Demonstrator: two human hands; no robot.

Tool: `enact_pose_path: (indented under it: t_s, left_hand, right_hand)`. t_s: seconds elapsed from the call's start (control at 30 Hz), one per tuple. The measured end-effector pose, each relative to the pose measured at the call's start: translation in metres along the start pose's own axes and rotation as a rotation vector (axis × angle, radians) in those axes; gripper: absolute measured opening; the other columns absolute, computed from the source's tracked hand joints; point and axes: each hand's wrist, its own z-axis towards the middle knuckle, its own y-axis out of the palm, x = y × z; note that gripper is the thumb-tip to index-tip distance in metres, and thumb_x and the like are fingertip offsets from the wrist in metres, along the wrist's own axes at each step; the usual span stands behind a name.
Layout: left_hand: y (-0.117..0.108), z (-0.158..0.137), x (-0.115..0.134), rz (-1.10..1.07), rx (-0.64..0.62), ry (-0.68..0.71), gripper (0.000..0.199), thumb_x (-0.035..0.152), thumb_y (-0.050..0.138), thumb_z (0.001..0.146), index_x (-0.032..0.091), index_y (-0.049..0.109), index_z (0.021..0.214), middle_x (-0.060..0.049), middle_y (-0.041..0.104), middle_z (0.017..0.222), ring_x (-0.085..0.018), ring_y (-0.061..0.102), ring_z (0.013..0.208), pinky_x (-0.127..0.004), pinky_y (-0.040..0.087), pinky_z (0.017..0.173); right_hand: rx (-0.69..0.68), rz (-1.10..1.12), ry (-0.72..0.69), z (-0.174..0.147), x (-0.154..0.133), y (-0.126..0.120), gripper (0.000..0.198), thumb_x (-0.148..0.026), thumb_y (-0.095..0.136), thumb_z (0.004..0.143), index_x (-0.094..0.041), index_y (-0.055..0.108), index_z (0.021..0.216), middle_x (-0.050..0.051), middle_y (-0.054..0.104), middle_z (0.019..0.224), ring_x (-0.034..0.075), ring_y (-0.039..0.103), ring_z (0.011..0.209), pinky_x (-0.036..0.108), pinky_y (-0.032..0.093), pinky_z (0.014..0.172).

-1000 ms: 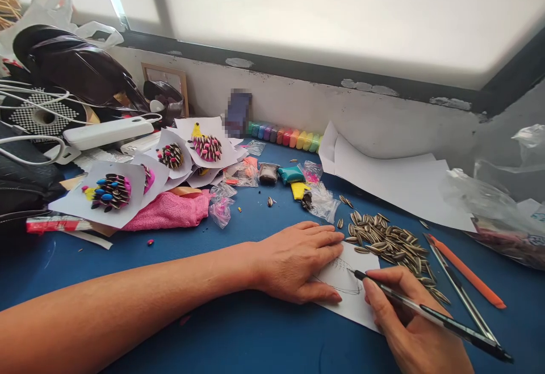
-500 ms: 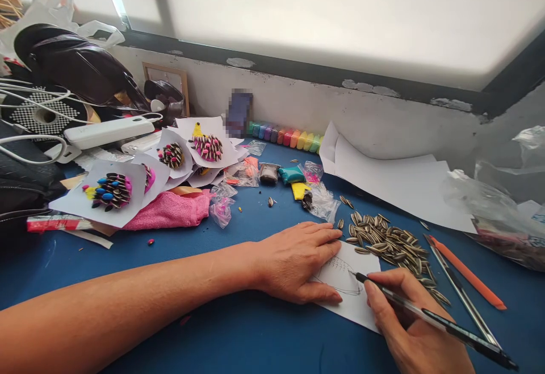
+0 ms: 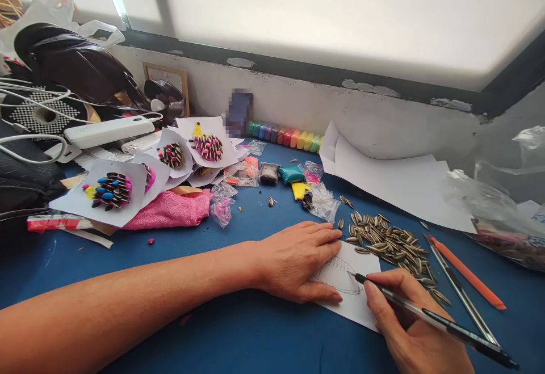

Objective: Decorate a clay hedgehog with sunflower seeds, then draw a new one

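Observation:
My left hand [image 3: 300, 263] lies flat on a sheet of white paper [image 3: 361, 311], its fingers stretched over the left side. A pen [image 3: 430, 317] is gripped in my right hand [image 3: 419, 323], its tip at the drawing on the sheet. That drawing [image 3: 340, 277] is a rounded outline with rows of small marks inside; my left hand covers part of it. Just beyond the paper is a heap of striped sunflower seeds [image 3: 394, 243]. To the right of the seeds lie a second pen [image 3: 462, 289] and an orange tool with a pointed end [image 3: 468, 272].
Paper sheets with seed-and-clay hedgehogs [image 3: 113, 191] sit at the left by a pink towel [image 3: 170, 210]. Colourful clay packs [image 3: 289, 137] line the wall. White paper [image 3: 392, 184] and a plastic bag [image 3: 506, 215] are at the right. A power strip [image 3: 110, 131] lies far left.
The pen tip has shifted very slightly to the left on the drawing. My left hand stays in place on the paper.

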Motion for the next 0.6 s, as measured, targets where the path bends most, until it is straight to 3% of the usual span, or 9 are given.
enact_pose_path:
  t_s: [0.2,0.47,0.6]
  left_hand:
    - [0.001,0.000,0.000,0.006,0.002,-0.002,0.070,0.057,0.055,0.089,0.006,0.049,0.136,-0.022,0.041,0.149,-0.035,0.036,0.141,-0.044,0.029,0.117]
    - [0.002,-0.001,0.000,0.000,0.015,0.011,0.068,0.056,0.056,0.089,0.006,0.051,0.135,-0.024,0.041,0.149,-0.037,0.036,0.141,-0.047,0.030,0.116]
    - [0.002,0.000,0.000,-0.009,0.022,0.010,0.067,0.055,0.057,0.089,0.007,0.051,0.134,-0.023,0.041,0.149,-0.036,0.036,0.141,-0.047,0.031,0.116]
  right_hand:
    - [0.004,0.103,0.041,-0.003,-0.007,0.003,0.014,-0.038,0.059,0.084,-0.027,0.058,0.076,-0.005,0.061,0.064,0.014,0.058,0.055,0.022,0.050,0.057]
    - [-0.037,-0.087,-0.043,0.006,0.006,-0.009,0.019,-0.043,0.059,0.083,-0.026,0.063,0.075,-0.006,0.063,0.056,0.012,0.057,0.039,0.022,0.043,0.038]
    - [-0.018,-0.121,-0.050,0.009,0.009,-0.010,0.019,-0.043,0.059,0.083,-0.026,0.064,0.077,-0.005,0.068,0.061,0.012,0.060,0.039,0.023,0.044,0.038]
